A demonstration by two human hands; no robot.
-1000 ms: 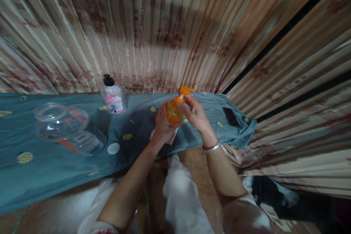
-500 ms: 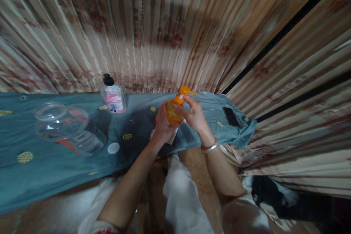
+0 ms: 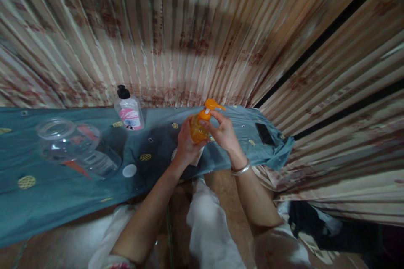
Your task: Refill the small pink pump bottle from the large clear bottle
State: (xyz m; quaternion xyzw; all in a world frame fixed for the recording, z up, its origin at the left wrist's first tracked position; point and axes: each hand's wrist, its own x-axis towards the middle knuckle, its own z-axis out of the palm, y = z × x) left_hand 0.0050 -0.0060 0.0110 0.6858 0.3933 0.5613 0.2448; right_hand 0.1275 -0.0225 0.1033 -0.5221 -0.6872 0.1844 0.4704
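An orange pump bottle (image 3: 198, 131) with yellowish see-through walls is held between both hands above the cloth-covered table. My left hand (image 3: 187, 138) wraps round its body from the left, fingers closed on it. The thumb and fingers of my right hand (image 3: 223, 131) grip the orange collar (image 3: 205, 114) below the pump head (image 3: 213, 104), whose spout points right. Beneath the hands lies a pale flat item (image 3: 197, 157), mostly hidden, so I cannot tell its kind.
On the blue-green tablecloth (image 3: 78, 201) stand a clear bottle with a black cap (image 3: 131, 113) and a large clear plastic jar (image 3: 59, 145). A round white lid (image 3: 129, 171) lies beside the jar. At the right end rests a dark phone (image 3: 265, 133). Pleated curtains (image 3: 195, 42) hang behind.
Hardly anything differs. Both hands keep their hold on the pump bottle, and the whole view has shifted very slightly.
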